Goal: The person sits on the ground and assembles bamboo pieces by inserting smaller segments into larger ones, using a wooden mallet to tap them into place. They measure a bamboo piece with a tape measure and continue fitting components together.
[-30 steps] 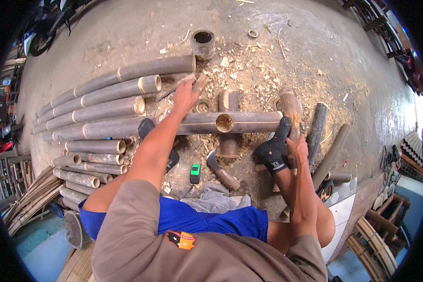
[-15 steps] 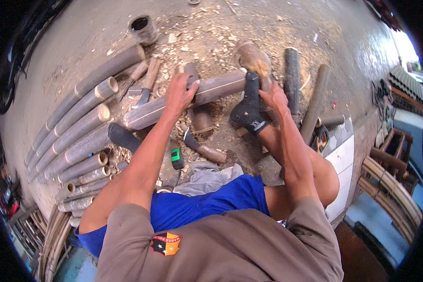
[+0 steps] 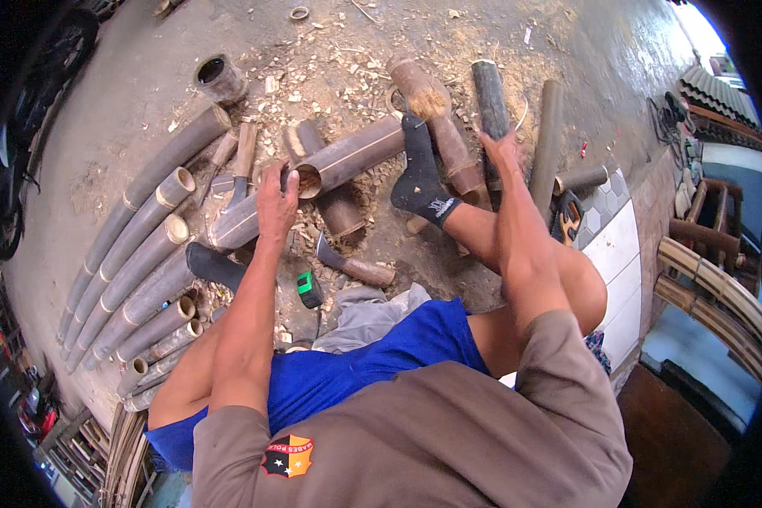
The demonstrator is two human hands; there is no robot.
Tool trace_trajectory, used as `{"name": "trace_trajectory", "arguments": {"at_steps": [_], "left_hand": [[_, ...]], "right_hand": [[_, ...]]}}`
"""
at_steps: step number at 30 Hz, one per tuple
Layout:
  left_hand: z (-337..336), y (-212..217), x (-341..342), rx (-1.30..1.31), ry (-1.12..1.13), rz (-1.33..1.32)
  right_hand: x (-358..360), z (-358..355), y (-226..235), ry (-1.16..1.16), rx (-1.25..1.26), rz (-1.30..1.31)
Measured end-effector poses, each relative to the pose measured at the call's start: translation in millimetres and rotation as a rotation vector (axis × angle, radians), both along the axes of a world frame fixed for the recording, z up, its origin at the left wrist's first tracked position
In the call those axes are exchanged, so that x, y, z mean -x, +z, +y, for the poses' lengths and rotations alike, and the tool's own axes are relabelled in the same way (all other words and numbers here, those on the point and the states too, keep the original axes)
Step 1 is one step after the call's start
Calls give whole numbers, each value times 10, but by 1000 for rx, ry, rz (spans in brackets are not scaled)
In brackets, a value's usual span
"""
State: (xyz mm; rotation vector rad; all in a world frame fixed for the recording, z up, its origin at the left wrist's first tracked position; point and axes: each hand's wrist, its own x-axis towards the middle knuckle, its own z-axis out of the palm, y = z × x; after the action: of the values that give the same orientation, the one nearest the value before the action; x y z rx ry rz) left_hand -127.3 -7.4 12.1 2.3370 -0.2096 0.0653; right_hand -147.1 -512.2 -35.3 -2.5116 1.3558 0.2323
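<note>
Across the chip-littered floor (image 3: 436,262), my left grip (image 3: 277,206) lay on the holed bamboo pole (image 3: 360,154).
From afar I couldn't make out whether it clenched; my right grip (image 3: 502,152) splayed at the dark bamboo tube (image 3: 489,89), contact unclear. Slack pressure could have let the pole roll across its round bamboo crosspiece (image 3: 340,212).

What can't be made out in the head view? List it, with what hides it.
All in the head view:
Right grip: blurred; whether it touches the dark bamboo tube is unclear.
Holed bamboo pole: right end partly behind the right black sock.
Short standing bamboo tube: bottom lost in shadow.
Grey cloth: lower part behind the blue shorts.
</note>
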Motion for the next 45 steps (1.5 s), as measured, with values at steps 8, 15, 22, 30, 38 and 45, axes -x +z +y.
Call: {"name": "trace_trajectory", "arguments": {"at_steps": [8, 15, 22, 30, 38, 45], "left_hand": [[-92, 205, 47, -34, 1, -56], [-791, 1311, -116, -219, -418, -465], [-235, 1439, -280, -205, -390, -86], [205, 1465, -308, 629, 163, -174], [-71, 1402, -112, 755, 185, -293], [-156, 1366, 66, 803, 144, -214]], "right_hand": [[-73, 273, 762, 155, -188, -106], [-187, 1395, 2208, 709, -671, -7], [-421, 1277, 1707, 516, -937, -410], [16, 747, 248, 469, -471, -214], [68, 921, 715, 533, -205, -61], [82, 1434, 1537, 464, -487, -703]]}}
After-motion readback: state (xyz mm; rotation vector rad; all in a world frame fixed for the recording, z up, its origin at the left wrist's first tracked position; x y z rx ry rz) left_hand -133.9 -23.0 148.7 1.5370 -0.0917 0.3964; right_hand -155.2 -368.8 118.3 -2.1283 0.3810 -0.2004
